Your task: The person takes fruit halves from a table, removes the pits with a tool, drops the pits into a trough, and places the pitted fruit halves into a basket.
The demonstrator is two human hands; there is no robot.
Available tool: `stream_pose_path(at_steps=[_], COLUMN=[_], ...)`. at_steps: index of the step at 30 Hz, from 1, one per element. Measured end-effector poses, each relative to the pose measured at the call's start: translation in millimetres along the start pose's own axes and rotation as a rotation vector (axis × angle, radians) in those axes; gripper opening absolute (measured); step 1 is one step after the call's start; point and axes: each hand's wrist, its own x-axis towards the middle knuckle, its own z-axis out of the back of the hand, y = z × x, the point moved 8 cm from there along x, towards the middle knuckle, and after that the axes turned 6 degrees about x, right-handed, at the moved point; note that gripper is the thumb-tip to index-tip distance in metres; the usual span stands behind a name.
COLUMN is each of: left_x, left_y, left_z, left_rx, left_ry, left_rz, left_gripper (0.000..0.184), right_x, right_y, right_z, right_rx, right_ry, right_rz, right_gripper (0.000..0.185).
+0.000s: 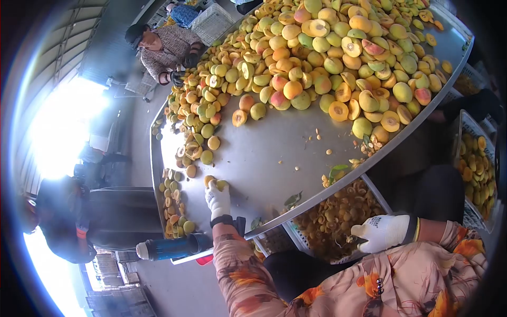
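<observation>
My left hand (217, 201), in a white glove, reaches over the metal table (253, 158). Its fingers are closed on a yellow peach (222, 185), with another piece of fruit at the fingertips. My right hand (381, 233), also gloved in white, hangs over a crate of brown-orange pits and scraps (338, 214). Its fingers are curled together; a small pale bit shows by them, but what they hold is not clear. A large heap of whole and halved peaches (317, 63) covers the far part of the table.
Loose halves line the table's left edge. Leaves (293, 199) and scraps lie near the front rim. A crate of cut fruit (475, 169) stands at right. A blue cylinder (171, 248) juts beside my left forearm. Another person (171, 50) works at the table's far left.
</observation>
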Motion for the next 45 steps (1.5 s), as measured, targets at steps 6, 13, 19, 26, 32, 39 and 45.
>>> stream_pose_path(at_steps=[6,13,19,26,32,39,45], left_x=[-80.4,-250.0,-335.3,-368.0,-389.7,-386.5,-376.2], left_y=[-45.3,-160.6,-209.4,-204.4,-202.6,-196.2,-176.4], left_z=[39.4,92.4,140.9,162.5,164.3,155.9,167.8], left_rx=[-1.028,-2.206,-2.261,-1.806,-1.742,-1.607,-1.539], left_ry=[0.233,0.685,0.673,0.253,0.111,0.037,-0.063], left_rz=[0.096,-0.06,-0.233,-0.151,-0.226,-0.349,-0.2], left_gripper=[0.053,0.068,0.064,0.046,0.032,0.046,0.037], right_x=[-4.0,-30.1,-61.2,-105.4,-122.5,-110.3,-113.7], right_y=[11.1,79.0,100.7,116.3,134.7,130.5,125.7], right_z=[18.6,31.9,10.0,-3.4,-8.5,-24.7,-20.4], right_rx=[0.006,0.114,0.087,0.067,0.1,0.176,0.098], right_ry=[-0.254,-0.632,-0.755,-0.954,-0.996,-0.927,-0.816], right_rz=[0.141,0.551,0.629,0.76,0.81,0.792,0.642], right_gripper=[0.032,0.036,0.022,0.019,0.02,0.022,0.024])
